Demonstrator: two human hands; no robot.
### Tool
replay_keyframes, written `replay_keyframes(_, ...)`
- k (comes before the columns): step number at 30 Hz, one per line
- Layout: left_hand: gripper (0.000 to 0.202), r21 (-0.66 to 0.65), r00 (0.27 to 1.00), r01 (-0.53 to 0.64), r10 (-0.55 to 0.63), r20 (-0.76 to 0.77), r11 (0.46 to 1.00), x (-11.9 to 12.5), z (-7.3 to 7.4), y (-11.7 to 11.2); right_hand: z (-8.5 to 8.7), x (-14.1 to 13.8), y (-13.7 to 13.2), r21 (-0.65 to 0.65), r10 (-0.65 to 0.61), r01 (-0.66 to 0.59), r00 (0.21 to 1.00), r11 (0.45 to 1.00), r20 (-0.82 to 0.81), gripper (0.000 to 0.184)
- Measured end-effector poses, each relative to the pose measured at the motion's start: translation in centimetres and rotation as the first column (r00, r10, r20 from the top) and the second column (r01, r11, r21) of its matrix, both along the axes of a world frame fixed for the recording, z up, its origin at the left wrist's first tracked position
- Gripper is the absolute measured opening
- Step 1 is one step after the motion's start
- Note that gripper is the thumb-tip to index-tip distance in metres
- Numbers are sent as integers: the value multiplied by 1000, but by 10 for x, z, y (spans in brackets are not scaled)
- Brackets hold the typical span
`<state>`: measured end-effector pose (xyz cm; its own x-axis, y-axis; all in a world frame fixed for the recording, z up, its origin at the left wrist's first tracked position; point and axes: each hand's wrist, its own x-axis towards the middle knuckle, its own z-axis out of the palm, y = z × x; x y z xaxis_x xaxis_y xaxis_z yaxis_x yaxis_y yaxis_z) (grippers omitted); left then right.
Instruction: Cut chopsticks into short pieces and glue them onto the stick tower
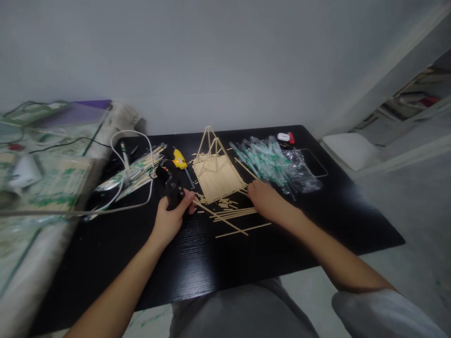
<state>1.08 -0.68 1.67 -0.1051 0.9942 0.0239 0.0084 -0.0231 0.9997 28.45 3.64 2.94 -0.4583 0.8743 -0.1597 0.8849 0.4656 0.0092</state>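
Observation:
My left hand [172, 217] is wrapped round a black glue gun [170, 184] held upright on the black table [197, 263]. My right hand [265, 200] rests on the table beside a small frame of thin wooden sticks [215, 174], fingers curled at its right corner; whether they hold a stick is hidden. Several loose wooden sticks [232, 217] lie on the table between my hands.
A yellow glue gun [180, 159] lies behind the black one. Clear wrappers with green print [271, 162] pile at the right of the frame. A white cable [132, 169] loops at the left over more wrapped sticks. A white and red item [286, 137] sits at the back.

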Motion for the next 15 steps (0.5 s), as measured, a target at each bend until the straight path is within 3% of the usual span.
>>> replay_keyframes(2, 28, 9, 1000, 5, -5, -13, 1000, -1, -1, 1, 9, 8, -1, 31, -36, 39, 995, 999, -97, 19)
replay_keyframes(5, 27, 23, 1000, 0, 1, -32, 1000, -1, 1, 2, 25, 17, -3, -68, -117, 99, 916, 993, -383, 13)
replay_keyframes(9, 28, 38, 994, -30, 34, -108, 999, -3, 19, 1, 34, 3, -10, -155, -127, 13, 643, 988, -755, 10)
replay_keyframes(12, 28, 68, 965, -12, 29, -260, 998, -12, 39, -2, 28, -25, -16, -232, -168, -103, 428, 967, -888, 17)
replay_keyframes(15, 23, 147, 881, 20, 52, -471, 989, -25, 57, -4, 23, -54, -21, -300, -208, -240, 343, 923, -916, 13)
